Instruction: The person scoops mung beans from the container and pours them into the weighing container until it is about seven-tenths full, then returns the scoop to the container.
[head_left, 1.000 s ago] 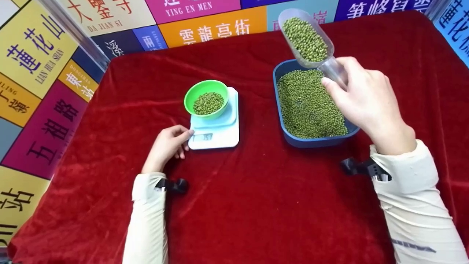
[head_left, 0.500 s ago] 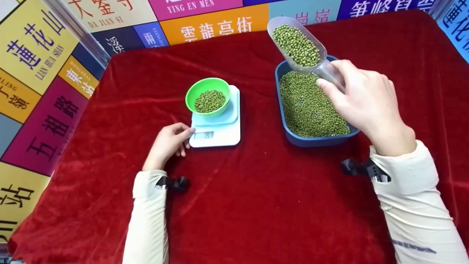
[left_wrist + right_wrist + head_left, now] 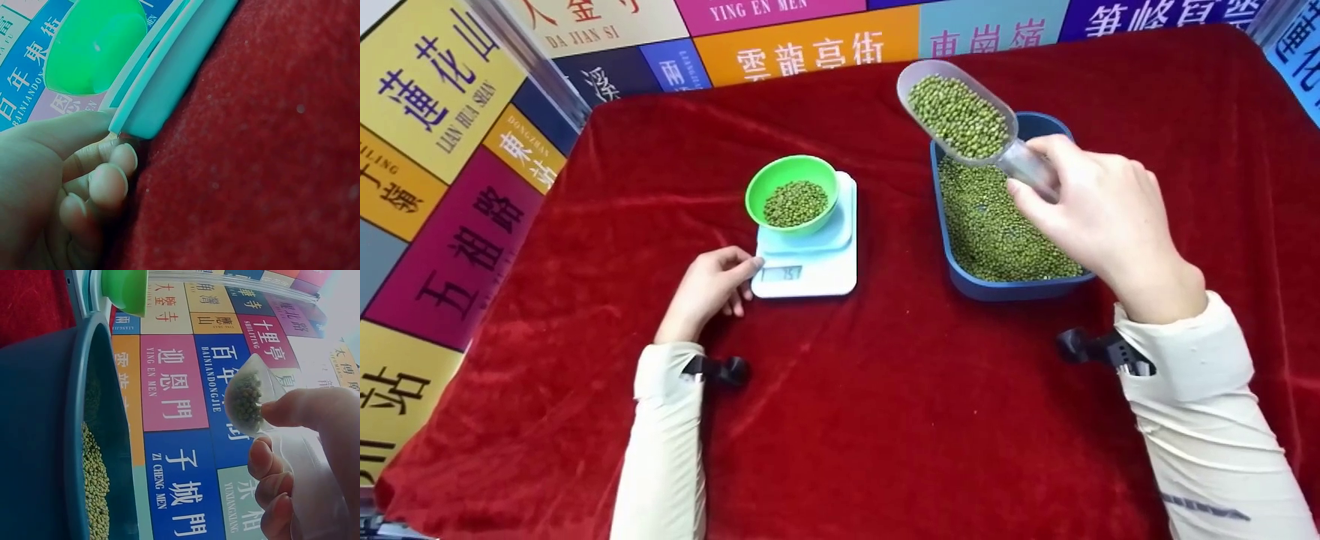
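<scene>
My right hand (image 3: pixel 1102 206) grips the handle of a clear plastic scoop (image 3: pixel 1009 150) heaped with green mung beans (image 3: pixel 958 116). The scoop hangs over the far left part of a blue tub (image 3: pixel 1020 290), which holds many more mung beans (image 3: pixel 997 232). On the left, a green bowl (image 3: pixel 761 172) with a small heap of beans rests on a white kitchen scale (image 3: pixel 829 279). My left hand (image 3: pixel 711 289) pinches the scale's near left corner, thumb on top beside the lit display. In the left wrist view its other fingers (image 3: pixel 109 183) curl beneath that edge.
A red velvet cloth (image 3: pixel 870 420) covers the table. Boards with coloured place-name panels (image 3: pixel 810 49) stand along the back and left sides. A camera is strapped to each wrist.
My right hand has brought the loaded scoop down and left, nearer to the bowl. The left hand keeps its place at the scale.
</scene>
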{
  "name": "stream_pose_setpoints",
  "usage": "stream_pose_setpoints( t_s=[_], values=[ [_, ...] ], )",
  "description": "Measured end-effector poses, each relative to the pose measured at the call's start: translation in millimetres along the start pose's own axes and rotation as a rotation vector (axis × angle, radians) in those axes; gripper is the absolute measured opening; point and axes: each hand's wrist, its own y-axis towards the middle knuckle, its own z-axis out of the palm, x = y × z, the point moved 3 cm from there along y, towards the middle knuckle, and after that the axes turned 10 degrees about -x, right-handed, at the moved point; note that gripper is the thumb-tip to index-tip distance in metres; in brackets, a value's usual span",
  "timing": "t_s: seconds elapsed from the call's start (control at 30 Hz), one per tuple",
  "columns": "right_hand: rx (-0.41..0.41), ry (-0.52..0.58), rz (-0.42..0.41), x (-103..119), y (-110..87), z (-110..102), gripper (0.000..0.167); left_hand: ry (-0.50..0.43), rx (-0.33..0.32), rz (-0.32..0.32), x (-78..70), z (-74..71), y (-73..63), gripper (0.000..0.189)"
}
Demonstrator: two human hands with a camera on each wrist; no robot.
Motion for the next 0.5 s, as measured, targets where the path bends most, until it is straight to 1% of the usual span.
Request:
stream_pose_setpoints(
  t_s=[0.17, 0.3, 0.5],
  values=[
    [0.022, -0.010, -0.008, 1, -0.6, 4, 0.028, 0.001, -0.006, -0.002, 0.3, 0.5, 0.3, 0.036],
    [0.035, -0.017, -0.018, 3, -1.6, 7, 0.028, -0.005, -0.009, 0.002, 0.8, 0.7, 0.5, 0.035],
    [0.049, -0.034, -0.058, 7, -2.7, 13, 0.026, -0.010, 0.002, 0.001, 1.2, 0.3, 0.1, 0.036]
  ],
)
